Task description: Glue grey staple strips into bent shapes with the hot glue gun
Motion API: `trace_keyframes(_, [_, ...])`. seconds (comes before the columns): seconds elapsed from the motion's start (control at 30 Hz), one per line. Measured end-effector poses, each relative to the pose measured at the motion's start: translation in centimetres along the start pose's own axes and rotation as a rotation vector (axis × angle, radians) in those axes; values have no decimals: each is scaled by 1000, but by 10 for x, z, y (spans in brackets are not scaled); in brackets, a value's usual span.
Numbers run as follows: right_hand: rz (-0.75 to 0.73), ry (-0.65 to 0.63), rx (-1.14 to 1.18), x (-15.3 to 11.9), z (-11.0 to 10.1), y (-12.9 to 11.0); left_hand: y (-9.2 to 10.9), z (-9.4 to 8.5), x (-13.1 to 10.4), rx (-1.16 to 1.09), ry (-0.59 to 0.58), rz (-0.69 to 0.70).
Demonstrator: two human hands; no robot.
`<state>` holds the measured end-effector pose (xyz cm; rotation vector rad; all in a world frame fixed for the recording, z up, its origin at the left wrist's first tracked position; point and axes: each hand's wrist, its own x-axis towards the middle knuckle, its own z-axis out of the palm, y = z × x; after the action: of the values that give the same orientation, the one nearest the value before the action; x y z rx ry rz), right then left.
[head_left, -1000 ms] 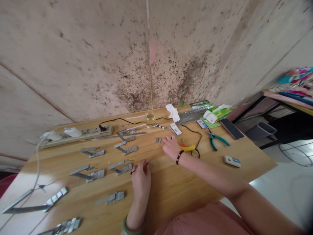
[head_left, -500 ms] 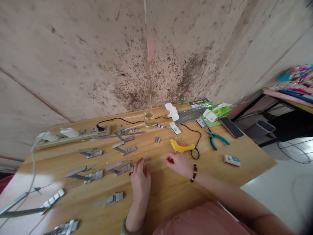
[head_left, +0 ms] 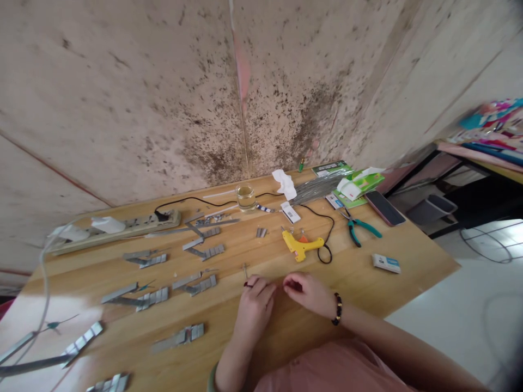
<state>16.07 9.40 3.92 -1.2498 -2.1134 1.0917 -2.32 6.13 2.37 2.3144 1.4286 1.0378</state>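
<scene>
The left hand [head_left: 254,306] and right hand [head_left: 311,293] had curled fingers, any grip impossible to tell; light fingertip control near the thin piece [head_left: 245,269] seemed wisest.

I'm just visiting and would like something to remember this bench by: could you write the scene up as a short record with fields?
Left hand: low over the table, grip unclear
Right hand: apart from it, fingers curled, contents hidden
Beyond right hand: yellow glue gun
Farther right: teal-handled pliers, phone
Back: glass, crumpled tissue
Left side: bent grey strips, power strip
</scene>
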Motion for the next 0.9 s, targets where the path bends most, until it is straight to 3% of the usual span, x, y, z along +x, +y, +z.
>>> trace_keyframes(0.23, [60, 46, 227, -7, -1, 11, -5, -1, 1, -70, 107, -82])
trace_keyframes(0.4, [216, 52, 346, -8, -4, 19, -10, 0, 1, -98, 141, -98])
trace_keyframes(0.53, [305, 96, 397, -10, -23, 28, -12, -1, 2, -107, 194, -111])
trace_keyframes(0.63, [334, 55, 258, -18, -45, 34, -11, -1, 2, -112, 199, -113])
trace_keyframes(0.77, [98, 99, -83, -29, -60, 35, -8, -1, 2, -105, 171, -111])
trace_keyframes(0.9, [-69, 126, -151, -27, -48, 20, -6, 1, 2, -103, 141, -108])
